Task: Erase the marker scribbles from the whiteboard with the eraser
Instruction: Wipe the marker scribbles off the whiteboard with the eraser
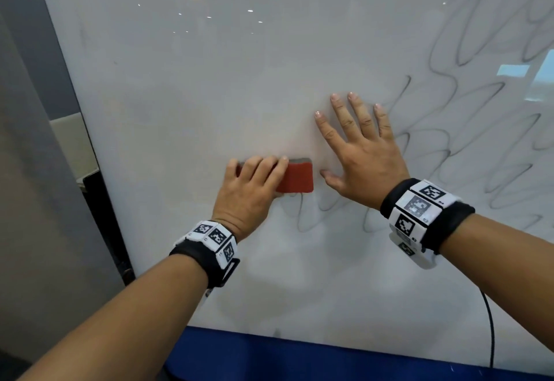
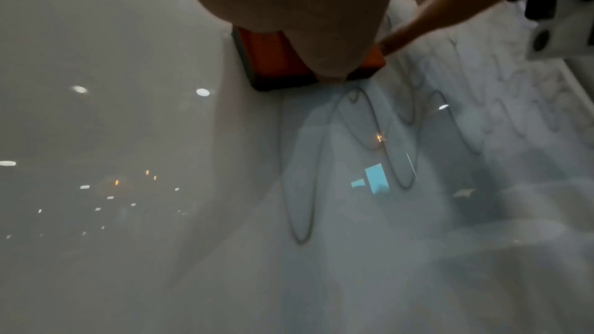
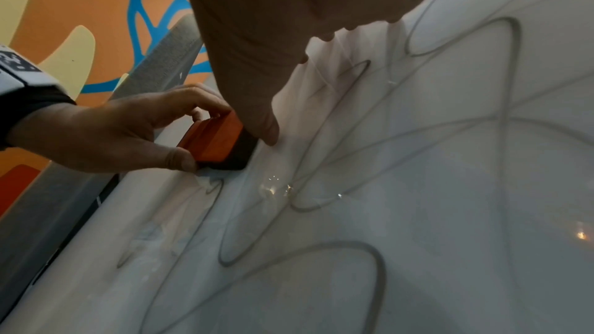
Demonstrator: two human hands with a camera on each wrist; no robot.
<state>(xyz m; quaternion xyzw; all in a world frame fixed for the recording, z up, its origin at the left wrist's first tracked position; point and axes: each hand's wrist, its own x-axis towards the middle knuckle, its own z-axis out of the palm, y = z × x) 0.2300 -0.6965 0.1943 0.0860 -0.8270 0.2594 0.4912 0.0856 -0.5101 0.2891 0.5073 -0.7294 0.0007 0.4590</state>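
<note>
Your left hand [image 1: 250, 192] grips the red felt-backed block eraser [image 1: 296, 179], long axis sideways; your flat, splayed right hand [image 1: 364, 156] braces the glossy whiteboard [image 1: 209, 81]; dark looping scribbles [image 1: 467, 129] lie rightward.

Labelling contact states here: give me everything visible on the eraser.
The eraser is a small rectangular block with rounded corners, orange-red on its back and with a dark grey pad layer underneath. It lies pad-down against the whiteboard, long side roughly level. The left hand grips its left part, fingers over the top edge and thumb on the lower edge. It sits just above remaining scribbles; the right hand's thumb lies beside it.
</note>
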